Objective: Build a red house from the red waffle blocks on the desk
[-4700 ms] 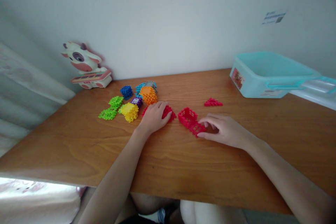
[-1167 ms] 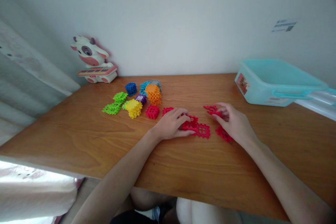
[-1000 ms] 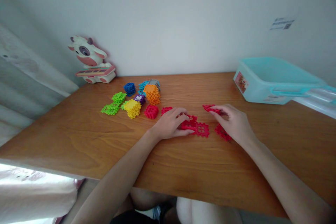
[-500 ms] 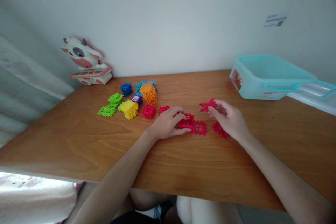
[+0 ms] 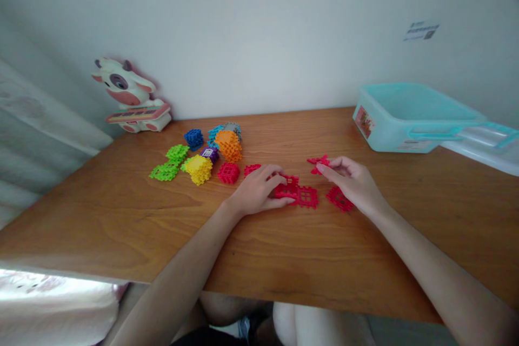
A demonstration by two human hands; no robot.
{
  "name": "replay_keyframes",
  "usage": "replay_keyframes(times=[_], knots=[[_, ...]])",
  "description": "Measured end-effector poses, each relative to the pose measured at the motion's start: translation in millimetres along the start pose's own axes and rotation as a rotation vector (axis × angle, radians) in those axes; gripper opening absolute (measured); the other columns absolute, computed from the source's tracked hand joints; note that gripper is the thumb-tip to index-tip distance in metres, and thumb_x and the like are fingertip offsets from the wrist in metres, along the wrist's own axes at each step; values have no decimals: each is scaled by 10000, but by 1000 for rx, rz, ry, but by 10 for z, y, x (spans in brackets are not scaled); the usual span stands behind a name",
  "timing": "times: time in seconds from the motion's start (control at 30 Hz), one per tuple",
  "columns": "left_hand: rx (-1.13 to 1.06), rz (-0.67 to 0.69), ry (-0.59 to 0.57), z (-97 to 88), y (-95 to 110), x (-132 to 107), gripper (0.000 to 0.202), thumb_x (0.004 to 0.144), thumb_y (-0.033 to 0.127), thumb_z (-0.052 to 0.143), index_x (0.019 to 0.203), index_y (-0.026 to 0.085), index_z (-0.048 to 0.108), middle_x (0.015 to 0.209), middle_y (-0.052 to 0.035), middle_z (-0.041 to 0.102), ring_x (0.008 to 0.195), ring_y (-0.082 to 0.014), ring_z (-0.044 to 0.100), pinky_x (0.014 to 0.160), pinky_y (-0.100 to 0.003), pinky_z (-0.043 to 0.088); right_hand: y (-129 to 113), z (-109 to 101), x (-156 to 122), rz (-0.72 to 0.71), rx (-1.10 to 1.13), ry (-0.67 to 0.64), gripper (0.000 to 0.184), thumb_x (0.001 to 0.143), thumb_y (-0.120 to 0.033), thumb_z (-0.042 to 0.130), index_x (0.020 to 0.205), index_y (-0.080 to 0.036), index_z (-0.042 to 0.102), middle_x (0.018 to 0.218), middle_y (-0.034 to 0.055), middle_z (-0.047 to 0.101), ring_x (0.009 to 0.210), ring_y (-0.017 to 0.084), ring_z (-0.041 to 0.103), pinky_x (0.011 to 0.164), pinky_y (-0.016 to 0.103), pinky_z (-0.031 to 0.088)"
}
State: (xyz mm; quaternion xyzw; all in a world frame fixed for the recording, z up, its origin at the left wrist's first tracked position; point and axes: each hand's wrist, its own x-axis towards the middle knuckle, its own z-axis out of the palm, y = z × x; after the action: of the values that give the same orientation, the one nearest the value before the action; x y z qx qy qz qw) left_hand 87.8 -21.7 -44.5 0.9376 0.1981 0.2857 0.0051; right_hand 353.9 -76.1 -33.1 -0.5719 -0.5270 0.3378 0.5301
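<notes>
Left hand: at the centre of the frame, the left hand (image 5: 261,189) is grasping the red linked panels (image 5: 307,197), with the thumb in front and the fingers curled over them. 4.7 seconds ago it was covering the red block stack (image 5: 228,173), which now lies uncovered, left of centre.
Right hand: right of the centre, the right hand (image 5: 354,181) is pinching a small red toothed piece (image 5: 318,163) between thumb and fingers. Half a second ago this piece stood up higher; now it looks flatter.
Loose red panel: the panel (image 5: 339,199) lies on the wooden table (image 5: 162,238), just below the right hand; in the oldest frame it was not seen apart there.
Same as before: the turquoise box (image 5: 385,137) at right and the cow toy (image 5: 125,94) at upper left.
</notes>
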Motion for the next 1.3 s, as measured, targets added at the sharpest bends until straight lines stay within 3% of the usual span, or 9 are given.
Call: replay_keyframes(times=[0.1,0.27,0.37,0.47,0.6,0.7,1.0,1.3], knots=[[2,1,-2,3,0,-3,415,942,558,633,1096,174,664,1188,-130,664,1079,-241,678,915,-374,593,-9,20,-14,11,71,-14,459,702,-635,841,697,-238,612,1021,95,803,1035,294,736,899,419,559],[-9,1,3,11,-1,-9,420,943,557,633,1102,169,663,1191,-136,661,1079,-244,675,916,-381,591,12,27,-18,46,101,-23,429,708,-591,857,789,-230,639,951,76,785,940,261,747,800,367,583],[-19,2,5,10,-3,-7,415,937,548,648,1106,169,657,1189,-135,659,1081,-245,680,921,-381,590,30,11,-11,31,138,-15,478,664,-542,902,938,-232,662,977,64,783,915,248,753,826,379,607],[-56,-14,4,2,-1,0,424,934,534,661,1154,173,631,1202,-138,656,1113,-248,678,938,-385,586,26,-10,-10,23,72,-108,531,698,-528,879,1098,-233,691,1032,75,780,902,252,755,824,407,628],[-140,-42,-16,-8,6,8,491,907,548,695,1223,191,577,1217,-136,671,1139,-258,676,967,-410,571,23,-17,-23,-22,-96,-241,305,792,-499,788,925,-230,739,1007,78,792,900,264,759,877,432,612],[-195,-59,-61,-5,10,4,497,897,555,706,1213,198,569,1148,-114,705,1074,-250,698,946,-407,570,39,-10,-37,-36,-165,-287,238,817,-459,752,916,-246,716,901,50,796,829,253,762,807,406,614],[-235,-149,-146,28,23,-14,648,815,584,780,1279,201,538,1197,-119,702,1075,-265,704,949,-403,567,9,-14,-59,-143,-408,-333,190,876,-435,675,915,-253,713,759,13,753,675,213,696,646,341,538],[-231,-137,-161,29,13,-17,671,836,589,757,1320,187,522,1202,-132,695,1098,-280,695,959,-414,555,41,-23,-49,-134,-381,-366,223,886,-444,661,985,-251,710,903,36,783,794,228,732,742,362,562]])
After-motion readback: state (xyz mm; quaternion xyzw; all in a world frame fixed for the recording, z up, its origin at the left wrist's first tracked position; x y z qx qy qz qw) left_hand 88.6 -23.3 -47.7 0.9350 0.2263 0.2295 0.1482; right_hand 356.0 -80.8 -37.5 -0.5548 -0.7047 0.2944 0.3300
